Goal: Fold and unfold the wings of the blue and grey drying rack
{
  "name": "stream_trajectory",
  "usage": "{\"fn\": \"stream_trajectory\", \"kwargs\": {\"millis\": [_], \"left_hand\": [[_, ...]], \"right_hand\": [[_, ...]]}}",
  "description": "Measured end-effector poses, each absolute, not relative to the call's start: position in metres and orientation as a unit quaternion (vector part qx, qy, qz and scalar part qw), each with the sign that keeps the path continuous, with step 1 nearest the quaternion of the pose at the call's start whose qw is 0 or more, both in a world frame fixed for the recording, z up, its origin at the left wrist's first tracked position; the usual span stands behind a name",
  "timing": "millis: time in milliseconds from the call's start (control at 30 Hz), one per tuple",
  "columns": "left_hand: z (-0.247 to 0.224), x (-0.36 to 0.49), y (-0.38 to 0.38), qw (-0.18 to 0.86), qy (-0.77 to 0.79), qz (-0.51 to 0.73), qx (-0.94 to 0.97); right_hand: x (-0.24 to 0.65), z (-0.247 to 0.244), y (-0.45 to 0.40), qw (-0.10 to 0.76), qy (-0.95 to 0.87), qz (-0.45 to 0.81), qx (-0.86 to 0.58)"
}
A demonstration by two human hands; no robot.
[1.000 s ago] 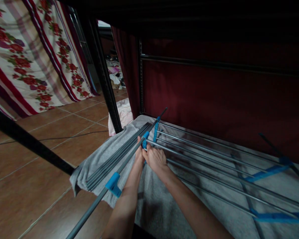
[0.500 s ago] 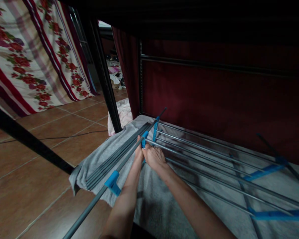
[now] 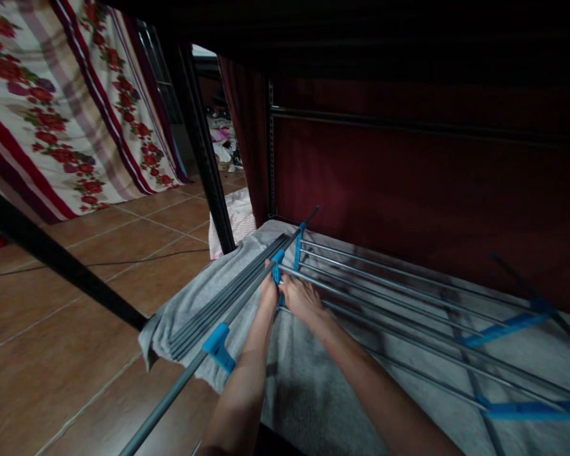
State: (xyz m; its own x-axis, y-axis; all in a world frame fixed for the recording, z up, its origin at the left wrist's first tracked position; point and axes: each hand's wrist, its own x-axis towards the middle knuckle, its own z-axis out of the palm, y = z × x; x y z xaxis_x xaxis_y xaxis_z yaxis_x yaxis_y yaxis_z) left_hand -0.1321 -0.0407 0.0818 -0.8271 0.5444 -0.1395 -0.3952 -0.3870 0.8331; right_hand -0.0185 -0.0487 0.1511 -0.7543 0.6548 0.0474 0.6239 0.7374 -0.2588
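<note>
L hand [image 3: 268,291]: fingers closed round blue plastic bracket [image 3: 276,272], thumb up by long grey metal pole [image 3: 171,391].
R hand [image 3: 303,297]: fingers curled just R of bracket, next to thin silver metal rods [image 3: 384,280]; grip partly hidden, can't tell what it has.
Bracket: on pole, btwn two other blue plastic clips [image 3: 216,340].
Rods: run R over grey fleece blanket [image 3: 313,386].
L of pole: bundle of grey metal tubes [image 3: 228,296], lying on blanket.
</note>
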Motion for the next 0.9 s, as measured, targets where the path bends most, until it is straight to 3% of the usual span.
{"fn": "stream_trajectory", "kwargs": {"millis": [400,900], "left_hand": [[0.099,-0.124,-0.045,0.243,0.497,0.830,0.071],[0.090,-0.125,-0.043,0.225,0.498,0.834,0.068]], "right_hand": [[-0.019,0.149,-0.039,0.076,-0.920,0.178,-0.340],[-0.019,0.156,-0.040,0.052,-0.923,0.164,-0.343]]}}
